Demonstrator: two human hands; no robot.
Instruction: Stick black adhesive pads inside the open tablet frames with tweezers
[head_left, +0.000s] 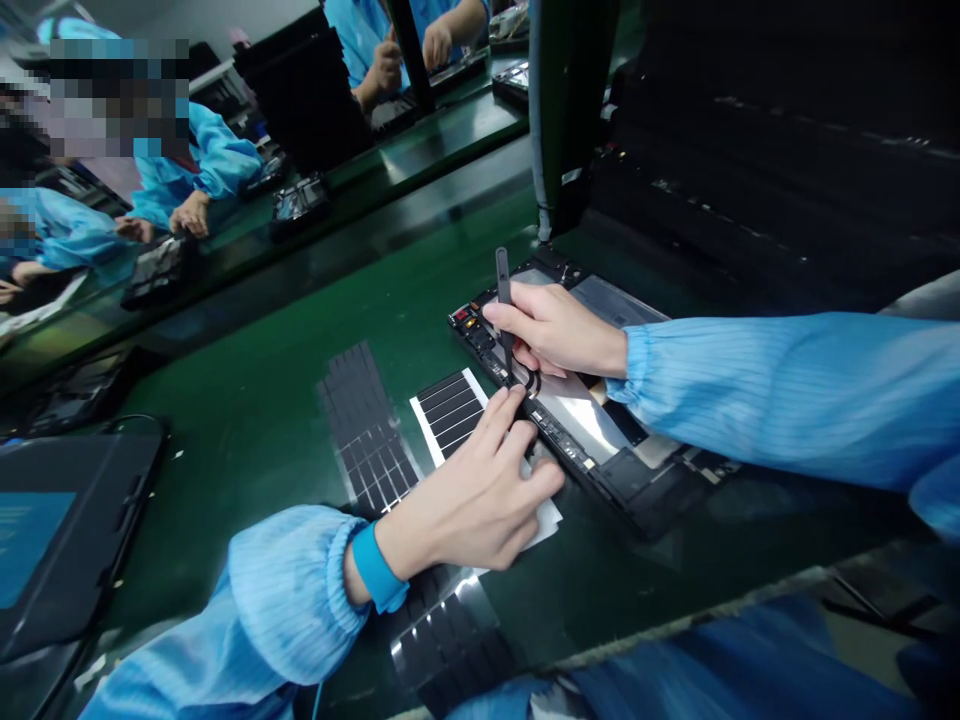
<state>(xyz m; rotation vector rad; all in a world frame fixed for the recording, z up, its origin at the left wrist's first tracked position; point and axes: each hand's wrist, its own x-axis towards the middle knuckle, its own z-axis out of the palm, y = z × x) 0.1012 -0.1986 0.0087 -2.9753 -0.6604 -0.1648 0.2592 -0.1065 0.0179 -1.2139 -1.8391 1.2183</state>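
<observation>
An opened tablet (600, 440) lies back-side up on the green belt, its circuit boards and silvery battery exposed. My right hand (559, 330) is closed on a thin black spudger tool (502, 290) whose tip points down at the board's near edge. My left hand (480, 490) rests beside the tablet, fingers curled, with the index fingertip pressing at the same spot by the tool tip. Under the left hand lies a white sheet of black adhesive strips (450, 410).
More strip sheets (367, 430) lie to the left and near the front edge (450, 640). A dark tablet (60, 530) sits at far left. A black post (562, 110) stands behind the work. Other people in blue sleeves (202, 170) work across the belt.
</observation>
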